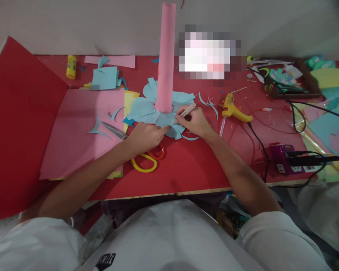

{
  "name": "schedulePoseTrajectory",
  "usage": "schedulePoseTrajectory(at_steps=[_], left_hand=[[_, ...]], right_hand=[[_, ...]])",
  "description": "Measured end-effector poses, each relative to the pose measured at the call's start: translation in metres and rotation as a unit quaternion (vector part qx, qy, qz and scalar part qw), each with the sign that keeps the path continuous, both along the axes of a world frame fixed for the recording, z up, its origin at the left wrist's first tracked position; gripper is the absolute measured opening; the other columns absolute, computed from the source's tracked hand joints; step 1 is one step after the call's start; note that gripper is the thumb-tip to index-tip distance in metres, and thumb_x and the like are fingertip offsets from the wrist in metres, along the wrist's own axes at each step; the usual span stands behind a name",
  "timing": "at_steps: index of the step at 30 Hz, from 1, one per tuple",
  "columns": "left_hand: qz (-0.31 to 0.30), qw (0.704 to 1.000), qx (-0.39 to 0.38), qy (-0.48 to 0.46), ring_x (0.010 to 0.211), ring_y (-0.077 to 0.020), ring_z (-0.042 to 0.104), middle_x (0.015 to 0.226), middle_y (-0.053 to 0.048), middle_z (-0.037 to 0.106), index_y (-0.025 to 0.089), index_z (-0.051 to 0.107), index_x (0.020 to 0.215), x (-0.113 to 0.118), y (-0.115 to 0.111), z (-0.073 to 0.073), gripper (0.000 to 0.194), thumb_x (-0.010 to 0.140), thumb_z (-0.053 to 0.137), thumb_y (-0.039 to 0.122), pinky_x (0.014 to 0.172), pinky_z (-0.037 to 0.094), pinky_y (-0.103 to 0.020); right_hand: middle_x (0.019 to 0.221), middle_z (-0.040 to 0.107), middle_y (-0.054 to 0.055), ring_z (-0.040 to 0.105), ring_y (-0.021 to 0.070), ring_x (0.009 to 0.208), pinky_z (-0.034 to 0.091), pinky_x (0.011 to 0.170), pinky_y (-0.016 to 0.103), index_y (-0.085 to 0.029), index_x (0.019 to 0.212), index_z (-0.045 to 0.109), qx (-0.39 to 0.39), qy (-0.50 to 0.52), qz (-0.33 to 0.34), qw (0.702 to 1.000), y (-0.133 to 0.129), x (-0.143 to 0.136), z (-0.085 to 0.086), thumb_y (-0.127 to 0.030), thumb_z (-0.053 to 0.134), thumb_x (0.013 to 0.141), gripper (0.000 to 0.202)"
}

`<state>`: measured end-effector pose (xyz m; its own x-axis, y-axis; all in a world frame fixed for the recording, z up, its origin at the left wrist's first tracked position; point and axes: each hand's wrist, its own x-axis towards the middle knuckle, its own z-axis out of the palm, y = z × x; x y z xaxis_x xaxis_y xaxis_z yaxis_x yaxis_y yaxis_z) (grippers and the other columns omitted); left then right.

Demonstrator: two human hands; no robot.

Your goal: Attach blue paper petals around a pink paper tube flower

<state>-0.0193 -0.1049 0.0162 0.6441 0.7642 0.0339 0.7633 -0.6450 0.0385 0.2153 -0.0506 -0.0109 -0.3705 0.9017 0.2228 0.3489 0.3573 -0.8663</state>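
A tall pink paper tube [167, 56] stands upright on blue paper petals [142, 107] spread around its base. My right hand [194, 121] is closed on a pale pen [189, 109], its tip end down at a petal right of the tube's foot. My left hand [148, 138] rests at the front of the petals, a finger stretched out onto the blue paper; its other fingers are bent and I make out nothing in them. Under and beside my left hand lie scissors [145, 164] with yellow and red handles, blades pointing left over pink paper.
Pink sheets [81, 131], blue paper [104, 78] and a yellow glue stick [71, 67] lie left. On the right are a yellow glue gun [234, 109] with a cord, a purple box [282, 159] and a brown tray [313, 84]. A red board [22, 124] rises far left.
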Motion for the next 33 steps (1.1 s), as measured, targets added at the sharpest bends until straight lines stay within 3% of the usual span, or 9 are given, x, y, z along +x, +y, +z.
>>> schedulePoseTrajectory(at_steps=[6,10,14,21,28,33], left_hand=[[-0.004,1.0,0.013,-0.002,0.064,-0.0224,0.069,0.071,-0.008,0.074,0.024,0.074,0.133,-0.0007,0.0001,-0.0023,0.047,0.098,0.044,0.017,0.055,0.035,-0.028],[-0.002,1.0,0.015,-0.009,0.062,-0.0213,0.068,0.072,-0.008,0.075,0.024,0.074,0.132,-0.0008,0.0003,-0.0031,0.047,0.097,0.045,0.017,0.055,0.035,-0.027],[-0.001,1.0,0.014,0.0,0.063,-0.0217,0.069,0.072,-0.007,0.075,0.027,0.073,0.135,-0.0007,0.0005,-0.0026,0.049,0.096,0.045,0.017,0.054,0.034,-0.027],[0.006,1.0,0.001,-0.002,0.066,-0.0217,0.069,0.074,-0.008,0.075,0.026,0.072,0.136,0.0007,-0.0014,0.0007,0.05,0.097,0.042,0.016,0.058,0.04,-0.028],[-0.019,1.0,0.01,0.001,0.063,-0.0202,0.067,0.072,-0.007,0.074,0.025,0.075,0.129,-0.0005,-0.0005,-0.0008,0.046,0.096,0.044,0.016,0.055,0.034,-0.026],[-0.024,1.0,0.009,-0.013,0.061,-0.0194,0.064,0.071,-0.006,0.073,0.025,0.074,0.133,-0.002,0.0,-0.0039,0.048,0.096,0.044,0.016,0.056,0.035,-0.026]], right_hand=[[0.066,0.067,0.0,0.057,0.0142,0.06,0.044,0.058,0.03,-0.023,0.08,0.063,0.015,-0.01,-0.021,1.0,0.0001,0.0002,0.0023,-0.042,0.067,0.092,0.024],[0.067,0.068,0.0,0.059,0.0148,0.06,0.045,0.057,0.03,-0.023,0.083,0.065,-0.009,0.002,-0.002,1.0,-0.001,-0.0005,0.0019,-0.048,0.067,0.092,0.027],[0.065,0.067,0.0,0.058,0.0142,0.058,0.045,0.057,0.03,-0.023,0.082,0.065,-0.024,0.007,0.017,1.0,-0.0013,-0.0009,0.0001,-0.043,0.068,0.09,0.022],[0.066,0.069,0.0,0.055,0.0146,0.059,0.047,0.062,0.032,-0.023,0.074,0.063,0.042,-0.019,-0.045,0.998,-0.0023,0.0015,0.0042,-0.035,0.066,0.089,0.019],[0.067,0.07,0.0,0.054,0.0134,0.056,0.044,0.057,0.03,-0.023,0.078,0.064,-0.008,-0.001,0.017,1.0,-0.006,0.0008,0.0052,-0.041,0.067,0.089,0.022],[0.067,0.071,0.0,0.057,0.0142,0.058,0.046,0.06,0.031,-0.023,0.076,0.064,0.008,-0.019,0.037,0.999,-0.0074,-0.0006,0.0061,-0.035,0.065,0.088,0.017]])
